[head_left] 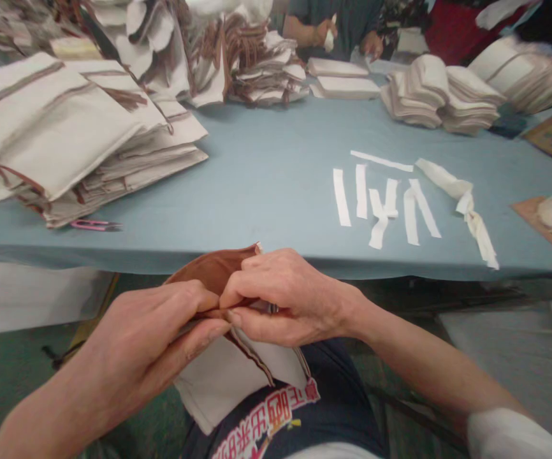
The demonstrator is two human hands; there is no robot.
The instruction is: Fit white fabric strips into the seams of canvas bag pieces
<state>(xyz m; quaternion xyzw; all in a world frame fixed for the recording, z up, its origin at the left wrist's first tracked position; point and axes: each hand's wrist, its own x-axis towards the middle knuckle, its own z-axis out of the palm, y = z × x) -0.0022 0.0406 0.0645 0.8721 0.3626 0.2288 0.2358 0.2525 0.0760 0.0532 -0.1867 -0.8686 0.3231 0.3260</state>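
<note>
A cream fabric piece (218, 376) with brown trim and a brown inner side hangs over my lap, below the table edge. My left hand (161, 331) pinches its brown edge between thumb and fingers. Right beside it, my right hand (280, 296) is closed on the same edge, thumb and forefinger nearly touching the left fingertips. What lies exactly between the fingertips is hidden. Part of the brown side (209, 271) rises behind both hands.
On the blue-covered table (266, 172) lie white strips (340, 197), a twisted cream strip (477, 229) and pink thread snips (97, 225). A stack of cream fabric pieces (75, 134) stands left, and folded stacks (419, 92) at the back right. Across the table another person's hands (326, 33) hold something white.
</note>
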